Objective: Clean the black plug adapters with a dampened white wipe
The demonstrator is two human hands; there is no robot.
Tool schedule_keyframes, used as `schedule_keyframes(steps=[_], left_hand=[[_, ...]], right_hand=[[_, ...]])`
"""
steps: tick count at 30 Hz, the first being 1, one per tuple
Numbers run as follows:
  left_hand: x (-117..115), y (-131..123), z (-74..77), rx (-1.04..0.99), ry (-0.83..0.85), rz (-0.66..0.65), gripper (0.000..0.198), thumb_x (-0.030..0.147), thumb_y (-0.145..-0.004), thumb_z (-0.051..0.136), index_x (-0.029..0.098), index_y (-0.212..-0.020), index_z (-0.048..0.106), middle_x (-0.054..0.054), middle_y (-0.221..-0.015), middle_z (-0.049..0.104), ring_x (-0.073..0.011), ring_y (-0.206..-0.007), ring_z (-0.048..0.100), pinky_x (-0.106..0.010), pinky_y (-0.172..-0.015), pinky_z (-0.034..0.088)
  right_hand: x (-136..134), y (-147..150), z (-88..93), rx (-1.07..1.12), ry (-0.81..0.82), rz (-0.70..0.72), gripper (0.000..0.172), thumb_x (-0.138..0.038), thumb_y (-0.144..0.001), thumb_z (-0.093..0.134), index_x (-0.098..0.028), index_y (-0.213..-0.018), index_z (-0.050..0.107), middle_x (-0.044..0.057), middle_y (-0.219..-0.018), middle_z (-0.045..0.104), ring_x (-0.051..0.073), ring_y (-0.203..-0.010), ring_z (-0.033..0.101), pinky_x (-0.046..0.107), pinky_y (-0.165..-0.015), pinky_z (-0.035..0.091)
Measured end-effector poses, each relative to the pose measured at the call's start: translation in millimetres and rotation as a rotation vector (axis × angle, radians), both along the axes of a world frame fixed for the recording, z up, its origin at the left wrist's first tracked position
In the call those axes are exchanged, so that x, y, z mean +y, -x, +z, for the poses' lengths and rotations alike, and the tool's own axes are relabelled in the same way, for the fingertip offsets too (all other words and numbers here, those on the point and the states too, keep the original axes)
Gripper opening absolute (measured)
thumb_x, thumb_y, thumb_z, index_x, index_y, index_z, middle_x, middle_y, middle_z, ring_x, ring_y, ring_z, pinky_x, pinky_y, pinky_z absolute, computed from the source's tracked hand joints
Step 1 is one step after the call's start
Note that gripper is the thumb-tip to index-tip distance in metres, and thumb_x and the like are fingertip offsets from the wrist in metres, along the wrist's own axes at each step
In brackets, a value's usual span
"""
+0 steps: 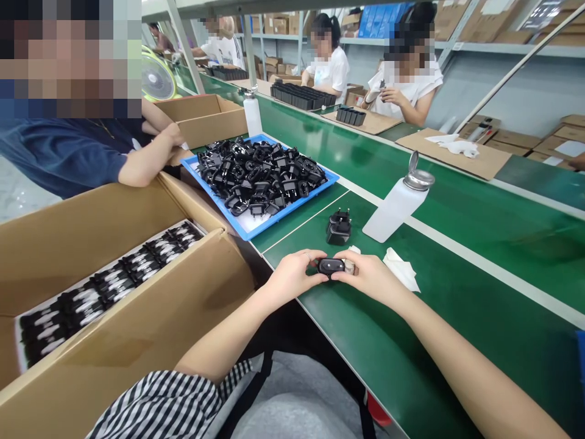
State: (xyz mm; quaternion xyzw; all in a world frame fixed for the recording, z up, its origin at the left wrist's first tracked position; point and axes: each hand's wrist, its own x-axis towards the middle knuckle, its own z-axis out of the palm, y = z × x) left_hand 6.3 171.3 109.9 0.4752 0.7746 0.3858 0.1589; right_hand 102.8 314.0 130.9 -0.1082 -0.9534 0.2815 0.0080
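Head view: left hand (292, 277) and right hand (370, 277), both pinched closed on one black plug adapter (330, 266) over the green belt's (457, 305) near edge. Adapter likely light, rigid, smooth; best gripped by its ends. Beyond: second adapter (339, 227), white cloth (401, 269), dispenser bottle (395, 207), blue tray (256, 227) of adapters.

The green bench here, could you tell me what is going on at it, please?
A person holds a small black adapter between both hands, left hand and right hand, just above the green bench. Another adapter stands beyond it, beside a white bottle and a cloth. A blue tray holds a heap of plugs; a carton on the left holds rows of them.
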Motion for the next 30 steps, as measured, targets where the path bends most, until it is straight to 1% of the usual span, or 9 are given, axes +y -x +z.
schedule_keyframes(steps=[5,8,12,16,20,22,25,28,30], left_hand=[[-2,-1,-1.4,0.011,-0.018,0.008,0.038,0.024,-0.063,0.055,0.022,-0.100,0.047,0.001,-0.090,0.056,-0.0115,-0.077,0.052,-0.022,-0.068,0.040],[-1,-4,-1.0,-0.012,-0.001,0.034,0.045,0.033,-0.059,0.059,0.022,-0.101,0.048,0.001,-0.074,0.056,-0.0122,-0.067,0.052,-0.023,-0.060,0.040],[3,-7,-2.2,-0.219,-0.001,0.123,0.037,0.036,-0.062,0.056,0.018,-0.095,0.052,0.004,-0.052,0.052,-0.0090,-0.047,0.048,-0.021,-0.050,0.038],[3,-4,-5.2,-0.479,0.010,0.112,0.036,0.029,-0.064,0.054,0.016,-0.097,0.051,0.002,-0.053,0.057,-0.0093,-0.048,0.050,-0.021,-0.049,0.039],[-1,3,-4.8,-0.644,-0.012,-0.011,0.039,0.022,-0.068,0.048,0.013,-0.106,0.046,-0.002,-0.063,0.060,-0.0101,-0.057,0.054,-0.021,-0.055,0.042],[-2,6,-3.4,-0.670,-0.042,-0.056,0.039,0.020,-0.070,0.044,0.013,-0.108,0.044,-0.006,-0.080,0.060,-0.0093,-0.062,0.055,-0.020,-0.056,0.043],[-3,11,-1.8,-0.587,-0.105,-0.013,0.036,0.022,-0.072,0.040,0.014,-0.107,0.043,-0.008,-0.102,0.053,-0.0072,-0.062,0.054,-0.019,-0.054,0.042],[-5,17,-1.4,-0.382,-0.126,0.179,0.026,0.031,-0.073,0.041,0.014,-0.089,0.052,-0.001,-0.074,0.057,-0.0056,-0.050,0.048,-0.018,-0.049,0.038],[-6,20,-0.9,-0.231,-0.102,0.315,0.031,0.039,-0.073,0.039,0.013,-0.064,0.053,0.004,-0.048,0.047,-0.0056,-0.043,0.041,-0.019,-0.046,0.034]], right_hand=[[0,-2,-2.6,0.052,0.051,-0.001,0.015,-0.032,-0.067,0.054,-0.023,-0.078,0.050,-0.005,-0.058,0.051,0.012,-0.049,0.046,0.022,-0.045,0.032],[2,-1,-5.2,0.087,0.236,-0.077,0.018,-0.035,-0.068,0.051,-0.021,-0.080,0.047,-0.004,-0.055,0.050,0.011,-0.045,0.046,0.022,-0.043,0.034],[2,1,-7.8,0.059,0.511,-0.143,0.025,-0.036,-0.070,0.048,-0.018,-0.086,0.043,-0.005,-0.044,0.047,0.012,-0.040,0.047,0.021,-0.040,0.036],[0,2,-7.9,0.045,0.590,-0.134,0.026,-0.035,-0.068,0.048,-0.017,-0.086,0.043,-0.002,-0.051,0.053,0.012,-0.044,0.050,0.021,-0.041,0.039],[2,1,-8.5,0.035,0.612,-0.105,0.026,-0.035,-0.070,0.045,-0.017,-0.089,0.041,-0.001,-0.052,0.054,0.013,-0.047,0.052,0.022,-0.043,0.041],[5,1,-8.9,0.023,0.608,-0.104,0.027,-0.035,-0.071,0.044,-0.017,-0.091,0.040,-0.001,-0.054,0.054,0.014,-0.050,0.053,0.023,-0.044,0.041],[6,-1,-7.8,0.015,0.517,-0.085,0.024,-0.035,-0.072,0.045,-0.019,-0.089,0.042,-0.002,-0.059,0.054,0.014,-0.052,0.053,0.024,-0.048,0.041],[5,-3,-5.2,0.013,0.323,-0.037,0.021,-0.037,-0.073,0.046,-0.021,-0.087,0.044,-0.003,-0.062,0.053,0.013,-0.052,0.051,0.024,-0.049,0.040],[3,-4,-3.7,0.013,0.175,0.002,0.020,-0.038,-0.074,0.045,-0.022,-0.086,0.045,-0.004,-0.060,0.051,0.012,-0.050,0.049,0.024,-0.047,0.037]])
